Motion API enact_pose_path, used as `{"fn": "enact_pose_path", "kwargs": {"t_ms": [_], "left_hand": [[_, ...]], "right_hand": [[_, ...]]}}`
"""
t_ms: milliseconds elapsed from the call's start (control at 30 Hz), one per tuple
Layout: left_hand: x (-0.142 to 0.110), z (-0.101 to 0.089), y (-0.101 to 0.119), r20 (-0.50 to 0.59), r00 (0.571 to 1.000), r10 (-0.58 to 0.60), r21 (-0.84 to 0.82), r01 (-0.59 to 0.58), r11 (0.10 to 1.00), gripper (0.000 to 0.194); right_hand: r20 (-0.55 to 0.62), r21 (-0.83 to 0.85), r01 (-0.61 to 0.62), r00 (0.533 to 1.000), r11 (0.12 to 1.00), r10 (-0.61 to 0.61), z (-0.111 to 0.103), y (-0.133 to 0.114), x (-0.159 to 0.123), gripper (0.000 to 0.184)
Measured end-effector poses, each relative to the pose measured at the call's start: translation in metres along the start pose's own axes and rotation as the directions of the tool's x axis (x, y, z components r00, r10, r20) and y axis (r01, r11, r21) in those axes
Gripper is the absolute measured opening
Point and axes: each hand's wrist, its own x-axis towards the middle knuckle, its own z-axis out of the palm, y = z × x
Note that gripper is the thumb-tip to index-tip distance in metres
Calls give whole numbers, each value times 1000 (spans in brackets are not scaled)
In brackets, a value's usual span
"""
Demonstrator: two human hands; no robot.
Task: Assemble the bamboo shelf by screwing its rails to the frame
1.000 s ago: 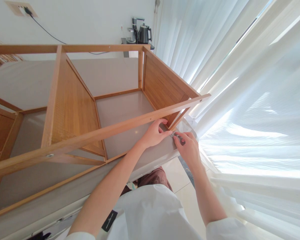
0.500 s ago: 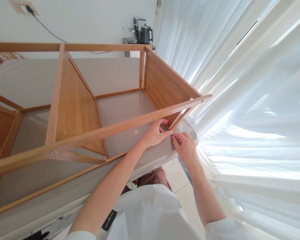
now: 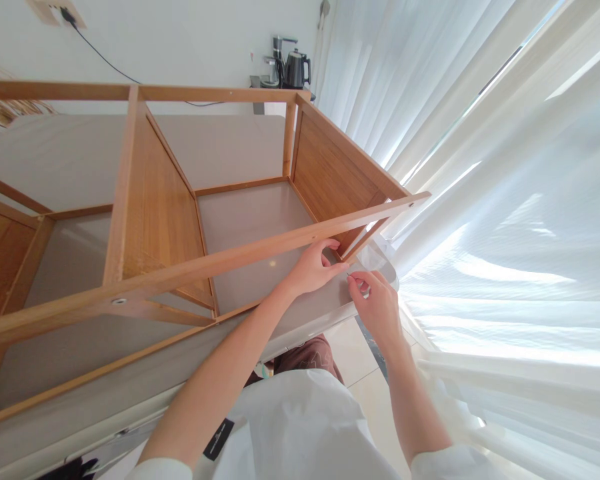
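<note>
The wooden frame [image 3: 260, 251] is made of straight, square-edged rails in warm honey brown, with a smooth, faint sheen. Flat panels with visible grain fill its sections, among them the middle panel [image 3: 165, 213] and the end panel [image 3: 333, 167]. A pale-rimmed round hole [image 3: 119, 302] sits in the near rail.

The frame rests on a smooth grey counter [image 3: 245, 220] with a rounded corner. Sheer white curtains [image 3: 500, 200] hang in soft folds at the right, bright with daylight. By the pale wall stands a dark kettle [image 3: 295, 69], and a black cord [image 3: 103, 59] runs down from a wall socket [image 3: 50, 11]. Pale floor tiles [image 3: 347, 347] show below.

The left hand [image 3: 316, 268] is curved, with a gap between thumb and forefinger, its fingers reaching beneath the near rail to the frame's lower corner. Just beside it, the right hand [image 3: 375, 300] is narrow, thumb and forefinger pinching a small thin piece [image 3: 349, 275], seemingly metal, though too small to identify, close to that corner.
</note>
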Motion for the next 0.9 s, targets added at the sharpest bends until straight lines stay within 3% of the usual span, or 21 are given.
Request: {"fn": "enact_pose_path", "kwargs": {"t_ms": [133, 233, 367, 467, 533, 700, 900], "left_hand": [[-7, 4, 10, -141, 990, 28, 97, -14, 995, 54], [-16, 4, 16, -211, 955, 210, 260, -153, 954, 37], [-24, -2, 15, -19, 891, 454, 557, -367, 745, 31], [-25, -5, 8, 125, 876, 465, 704, -409, 581, 30], [-24, -6, 4, 176, 879, 443, 747, -412, 521, 25], [-23, -5, 2, 244, 878, 413, 755, -439, 488, 18], [-24, -5, 1, 228, 883, 410, 755, -426, 499, 14]], "right_hand": [[-16, 161, -111, 993, 981, 115, -12, -9, -7, 28], [5, 293, -213, 975, 932, 221, -13, -8, -7, 33], [92, 412, -347, 936, 843, 340, -5, -1, 0, 38], [113, 409, -410, 909, 815, 401, -2, 3, 6, 40], [127, 375, -440, 896, 816, 425, -1, 3, 10, 39], [179, 286, -447, 894, 848, 411, -1, 1, 18, 31], [159, 146, -368, 925, 918, 345, 3, 0, 25, 27]]}}
